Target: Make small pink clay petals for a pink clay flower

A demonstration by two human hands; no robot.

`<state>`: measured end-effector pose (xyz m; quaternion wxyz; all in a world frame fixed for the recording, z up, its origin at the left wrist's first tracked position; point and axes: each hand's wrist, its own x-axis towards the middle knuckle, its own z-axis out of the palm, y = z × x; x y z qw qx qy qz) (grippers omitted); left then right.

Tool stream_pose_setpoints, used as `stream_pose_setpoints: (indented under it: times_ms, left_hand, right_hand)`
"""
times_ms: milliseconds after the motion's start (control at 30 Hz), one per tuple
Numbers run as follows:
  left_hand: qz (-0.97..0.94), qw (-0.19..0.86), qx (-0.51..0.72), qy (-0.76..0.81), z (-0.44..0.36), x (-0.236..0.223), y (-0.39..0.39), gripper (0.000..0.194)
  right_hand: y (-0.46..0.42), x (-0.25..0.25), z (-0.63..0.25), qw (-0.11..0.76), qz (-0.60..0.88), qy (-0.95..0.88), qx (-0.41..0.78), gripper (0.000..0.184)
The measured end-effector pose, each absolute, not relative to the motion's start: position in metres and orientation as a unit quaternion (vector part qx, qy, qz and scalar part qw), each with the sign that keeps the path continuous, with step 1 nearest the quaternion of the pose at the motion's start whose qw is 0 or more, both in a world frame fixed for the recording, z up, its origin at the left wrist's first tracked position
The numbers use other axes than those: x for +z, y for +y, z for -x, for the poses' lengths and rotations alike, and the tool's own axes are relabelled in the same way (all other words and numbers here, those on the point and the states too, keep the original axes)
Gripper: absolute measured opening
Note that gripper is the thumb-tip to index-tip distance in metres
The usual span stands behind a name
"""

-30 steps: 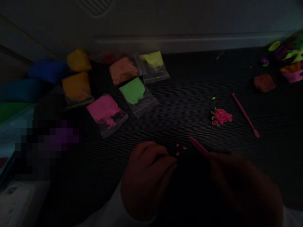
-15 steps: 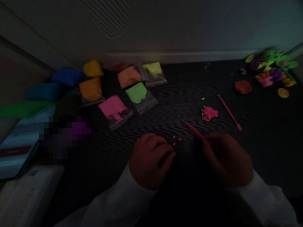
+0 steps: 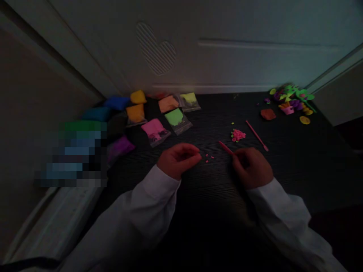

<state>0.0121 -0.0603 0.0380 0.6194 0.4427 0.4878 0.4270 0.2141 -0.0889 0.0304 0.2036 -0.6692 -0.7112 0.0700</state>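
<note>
My right hand (image 3: 252,168) grips a pink clay modelling knife (image 3: 226,147), its tapered blade pointing left and away from me above the dark table. My left hand (image 3: 179,160) is closed in a pinch, thumb against fingertips; whatever it holds, if anything, is too small to see. Between the hands lie a few tiny pink clay bits (image 3: 207,161), just right of my left fingertips. Beyond the knife sits a cluster of small pink clay flowers (image 3: 238,135) with green leaves. A second pink modelling tool (image 3: 256,136) lies slantwise to the right of it.
Bagged clay stands at the back left, including a pink packet (image 3: 155,131), a green packet (image 3: 176,120) and an orange packet (image 3: 135,114). A brown-red clay lump (image 3: 268,114) and colourful clay figures (image 3: 292,100) occupy the back right. A pale wall panel (image 3: 241,68) rises behind the table.
The camera view has tilted up and drawn back, showing more wall. My left hand has turned so that its pinched thumb and fingers show. The knife stays in my right hand.
</note>
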Motion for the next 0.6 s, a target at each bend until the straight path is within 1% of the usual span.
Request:
stream_pose_setpoints:
  times_ms: [133,267,400,600]
  left_hand:
    - [-0.329,0.727,0.436,0.416,-0.0089,0.0376,-0.0540,0.019]
    - [-0.249,0.788,0.433,0.361,-0.0061,0.0369,-0.0516,0.019]
    - [-0.214,0.809,0.440,0.325,-0.0043,0.0378,-0.0511,0.019]
    - [-0.203,0.829,0.440,0.279,-0.0043,0.0396,-0.0497,0.013]
  right_hand:
    - [-0.0887,0.0291,-0.2137,0.213,0.670,-0.708,0.067,0.014]
    - [-0.0889,0.0289,-0.2135,0.208,0.669,-0.710,0.065,0.015]
    - [-0.0881,0.0258,-0.2150,0.219,0.663,-0.714,0.057,0.016]
    - [-0.0875,0.0208,-0.2165,0.234,0.665,-0.708,0.047,0.015]
